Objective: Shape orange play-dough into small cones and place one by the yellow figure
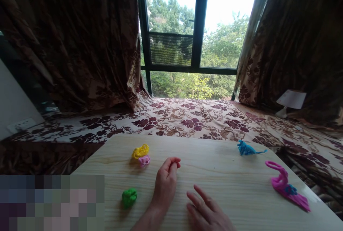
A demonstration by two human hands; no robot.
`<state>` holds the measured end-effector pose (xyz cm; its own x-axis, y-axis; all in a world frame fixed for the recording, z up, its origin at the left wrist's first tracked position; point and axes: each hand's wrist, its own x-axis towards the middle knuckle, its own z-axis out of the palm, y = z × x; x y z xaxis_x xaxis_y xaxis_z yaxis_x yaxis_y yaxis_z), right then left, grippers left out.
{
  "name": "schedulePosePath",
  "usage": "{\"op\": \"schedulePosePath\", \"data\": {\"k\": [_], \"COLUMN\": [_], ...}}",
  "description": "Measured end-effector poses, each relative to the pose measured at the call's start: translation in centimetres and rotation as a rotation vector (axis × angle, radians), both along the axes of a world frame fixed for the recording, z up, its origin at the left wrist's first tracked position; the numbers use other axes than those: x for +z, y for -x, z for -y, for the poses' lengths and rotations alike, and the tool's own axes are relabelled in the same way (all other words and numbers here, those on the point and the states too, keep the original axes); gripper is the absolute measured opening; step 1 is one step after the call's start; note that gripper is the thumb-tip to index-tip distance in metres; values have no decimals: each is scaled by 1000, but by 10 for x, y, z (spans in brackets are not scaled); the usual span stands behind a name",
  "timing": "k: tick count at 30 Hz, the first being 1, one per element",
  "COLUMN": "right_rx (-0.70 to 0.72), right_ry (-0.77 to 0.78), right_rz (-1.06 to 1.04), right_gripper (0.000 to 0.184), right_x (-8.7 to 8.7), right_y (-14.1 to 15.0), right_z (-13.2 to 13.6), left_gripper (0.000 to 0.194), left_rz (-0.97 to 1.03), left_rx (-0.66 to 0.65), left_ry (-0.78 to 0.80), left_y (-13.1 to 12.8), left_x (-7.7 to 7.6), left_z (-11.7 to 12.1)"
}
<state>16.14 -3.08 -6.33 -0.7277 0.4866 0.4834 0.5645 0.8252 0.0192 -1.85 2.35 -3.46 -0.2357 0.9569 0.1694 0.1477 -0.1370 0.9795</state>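
Your right hand is nearest, low over the table, with its fingers spread. It holds nothing that shows. Just beside it, your left hand is curled up, fingertips close to the thumb. I can't tell if a tiny bit is pinched inside.

The green lump sits on the near left part of the surface, beside your left arm. The bright pink shape lies along the right edge, with a loop at one end and a small blue bit on it. Farther off, toward the far left corner, the pale pink lump touches the yellow bundle. The blue piece lies by the far right corner, its thin tail pointing right.

I think you are partway through work on these soft bits, in between touches. A next move would call for opening your left fingers and a light pinch, as thin parts like that loop could squash or bend.
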Motion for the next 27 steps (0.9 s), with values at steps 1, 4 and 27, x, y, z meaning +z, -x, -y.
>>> {"op": "schedulePosePath", "data": {"k": [1, 4, 27], "right_rx": [6, -70, 14], "right_ry": [-3, 178, 34], "right_rz": [3, -26, 78], "right_gripper": [27, 27, 35], "right_x": [-2, 9, 5], "right_y": [5, 20, 9], "right_z": [1, -2, -3], "left_gripper": [21, 21, 22], "left_rz": [6, 17, 69], "left_rx": [3, 7, 7], "left_ry": [-2, -3, 8], "left_y": [0, 1, 0], "left_x": [0, -1, -1], "left_z": [0, 1, 1]}}
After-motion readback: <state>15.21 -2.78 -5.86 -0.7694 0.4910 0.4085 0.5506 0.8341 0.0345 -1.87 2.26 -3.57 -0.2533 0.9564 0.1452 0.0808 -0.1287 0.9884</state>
